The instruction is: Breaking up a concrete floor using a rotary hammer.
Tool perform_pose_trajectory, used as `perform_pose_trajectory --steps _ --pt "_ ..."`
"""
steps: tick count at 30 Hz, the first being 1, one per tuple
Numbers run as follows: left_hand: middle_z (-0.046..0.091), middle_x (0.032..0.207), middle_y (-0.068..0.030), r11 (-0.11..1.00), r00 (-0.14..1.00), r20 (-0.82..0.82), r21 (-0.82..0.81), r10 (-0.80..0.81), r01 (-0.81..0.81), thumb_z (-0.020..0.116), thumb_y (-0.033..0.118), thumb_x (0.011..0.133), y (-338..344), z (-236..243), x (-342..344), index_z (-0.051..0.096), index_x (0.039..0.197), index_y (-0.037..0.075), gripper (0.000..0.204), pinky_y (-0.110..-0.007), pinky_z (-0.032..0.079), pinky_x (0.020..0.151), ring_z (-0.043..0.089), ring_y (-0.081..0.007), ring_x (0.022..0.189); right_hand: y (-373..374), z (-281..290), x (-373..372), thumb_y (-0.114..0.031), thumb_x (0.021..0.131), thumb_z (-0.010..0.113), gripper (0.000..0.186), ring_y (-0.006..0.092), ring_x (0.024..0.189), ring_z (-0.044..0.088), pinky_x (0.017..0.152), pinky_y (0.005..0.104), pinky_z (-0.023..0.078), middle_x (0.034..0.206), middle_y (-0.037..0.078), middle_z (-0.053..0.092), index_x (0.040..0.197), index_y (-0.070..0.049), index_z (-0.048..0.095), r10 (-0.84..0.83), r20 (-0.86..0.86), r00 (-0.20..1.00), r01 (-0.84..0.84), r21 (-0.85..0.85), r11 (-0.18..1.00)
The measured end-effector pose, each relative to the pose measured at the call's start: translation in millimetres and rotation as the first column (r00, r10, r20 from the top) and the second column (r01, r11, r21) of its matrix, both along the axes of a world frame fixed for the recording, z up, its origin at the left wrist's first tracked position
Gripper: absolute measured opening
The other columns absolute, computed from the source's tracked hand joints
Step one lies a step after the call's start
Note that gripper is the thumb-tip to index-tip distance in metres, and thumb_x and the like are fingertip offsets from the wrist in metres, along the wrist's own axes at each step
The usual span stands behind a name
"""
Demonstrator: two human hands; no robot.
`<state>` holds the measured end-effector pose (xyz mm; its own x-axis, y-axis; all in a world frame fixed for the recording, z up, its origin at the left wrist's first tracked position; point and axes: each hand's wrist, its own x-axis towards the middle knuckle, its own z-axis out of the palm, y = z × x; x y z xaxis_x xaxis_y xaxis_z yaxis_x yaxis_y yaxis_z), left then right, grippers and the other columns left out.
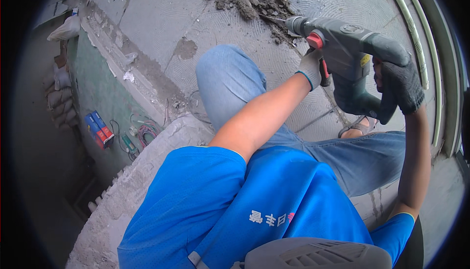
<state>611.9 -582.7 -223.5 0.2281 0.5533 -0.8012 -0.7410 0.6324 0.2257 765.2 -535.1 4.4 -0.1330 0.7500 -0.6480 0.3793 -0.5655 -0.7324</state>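
The right hand (404, 85), in a dark glove, is curled around the back grip of the drill (340, 46). The left hand (309, 67), in a pale glove, is closed on the side grip (324, 73), under the red knob. The drill is up in the air over the floor (313, 122), at the upper right, with its bit (275, 20) pointing left to the rubble (245, 4).

The drill looks big, hard and heavy, so I think it needs two hands. The two grips are the best places to hold; the bit is a bad one, as it may be hot or sharp. The rubble looks loose and crumbly.

Most of the left fingers are hidden. I can't tell if a right finger is on the trigger. The bit's tip is hard to see against the rubble, and the top edge cuts the rubble off.
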Motion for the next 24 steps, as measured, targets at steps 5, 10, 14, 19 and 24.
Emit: perform_pose_trajectory --steps 5,10,14,19,24 --pt "0.065 0.095 -0.0094 0.995 0.997 -0.055 0.085 0.054 -0.049 0.045 0.009 0.086 12 -4 -21 0.054 0.115 0.009 0.031 -0.038 0.051 0.063 0.065 -0.0224 0.079 3 -13 -5 -0.009 0.074 0.058 0.016 0.0105 0.053 0.049 0.049 0.0258 0.042 0.063 0.001 0.05 0.088 -0.001 0.056 0.04 -0.072 0.997 -0.037 0.046 0.998" --pt "0.063 0.083 -0.0043 0.989 0.986 -0.16 0.139 -0.036 0.059 0.054 0.019 0.085 20 -11 -33 0.058 0.111 0.013 0.027 -0.033 0.044 0.052 0.058 -0.0162 0.064 -10 -20 -18 -0.01 0.075 0.059 0.017 0.0108 0.053 0.051 0.049 0.0261 0.043 0.063 0.002 0.052 0.088 0.0 0.058 0.017 0.005 1.0 -0.017 0.022 1.0" --pt "0.064 0.087 -0.0044 0.977 0.975 -0.22 0.212 0.01 0.038 0.057 0.028 0.087 12 -23 -38 0.058 0.114 0.013 0.031 -0.032 0.046 0.055 0.059 -0.0151 0.068 -23 -27 -28 -0.01 0.074 0.059 0.015 0.0113 0.053 0.052 0.049 0.026 0.043 0.062 0.002 0.052 0.086 -0.001 0.058 -0.075 -0.068 0.995 0.076 0.023 0.997" --pt "0.065 0.093 -0.0068 0.956 0.959 -0.267 0.294 0.093 -0.01 0.055 0.031 0.088 37 -77 -85 0.058 0.115 0.01 0.034 -0.035 0.049 0.062 0.064 -0.0189 0.078 -33 -68 -49 -0.017 0.08 0.062 0.018 0.0117 0.052 0.059 0.05 0.0274 0.047 0.058 0.003 0.059 0.085 0.001 0.064 -0.014 -0.129 0.992 0.03 0.126 0.992" --pt "0.059 0.118 -0.0107 0.959 0.98 -0.191 0.283 0.05 0.006 0.046 0.033 0.094 35 -70 -78 0.05 0.125 0.008 0.04 -0.039 0.047 0.086 0.058 -0.0259 0.103 -53 -73 -58 -0.02 0.076 0.068 0.022 0.0114 0.055 0.061 0.055 0.0284 0.049 0.06 0.005 0.062 0.081 0.001 0.064 0.047 -0.029 0.998 -0.041 0.192 0.981"
